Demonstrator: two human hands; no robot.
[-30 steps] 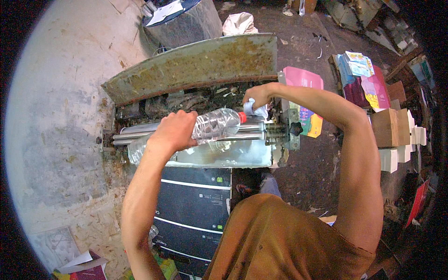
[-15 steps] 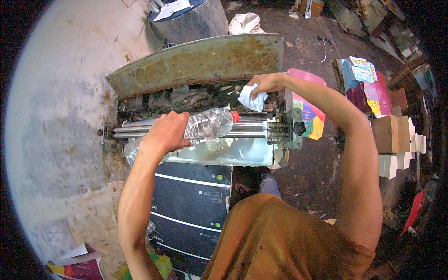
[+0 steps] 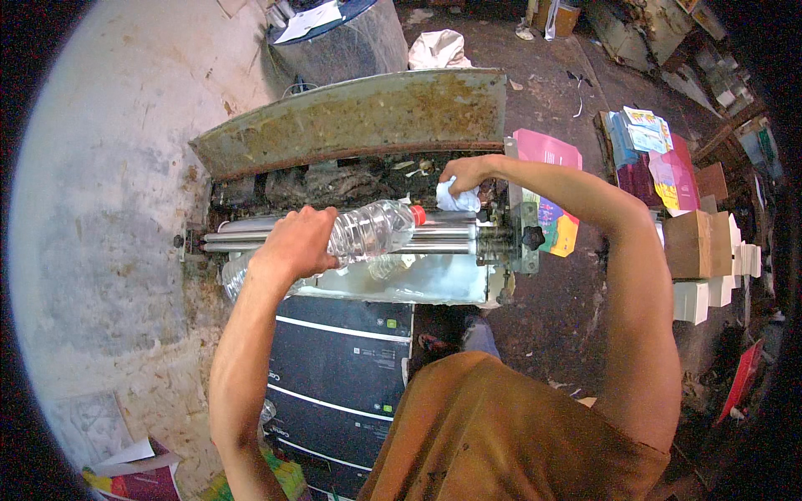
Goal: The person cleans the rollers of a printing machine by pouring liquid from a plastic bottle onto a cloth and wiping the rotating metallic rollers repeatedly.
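Left hand (image 3: 299, 242) is wrapped round the middle of a clear plastic bottle (image 3: 372, 230), palm down; it's tilted over the metal rollers (image 3: 443, 240), red cap (image 3: 418, 215) up to the right, base down left; I'd guess the mid-body hold is for balance, since both ends stick out. Right hand (image 3: 468, 173) has a crumpled white wad (image 3: 458, 197) pinched in its fingers, cloth or paper, can't tell; bunched up like that it's probably easier to keep hold of, just past the cap. Edges-wise, the rusty metal plate (image 3: 359, 121) walls off the far side; the black knob (image 3: 533, 238) sits right of the wad; the pale tray (image 3: 451, 282) borders the near side; most elbow room looks to be over the floor (image 3: 560, 326) at right.
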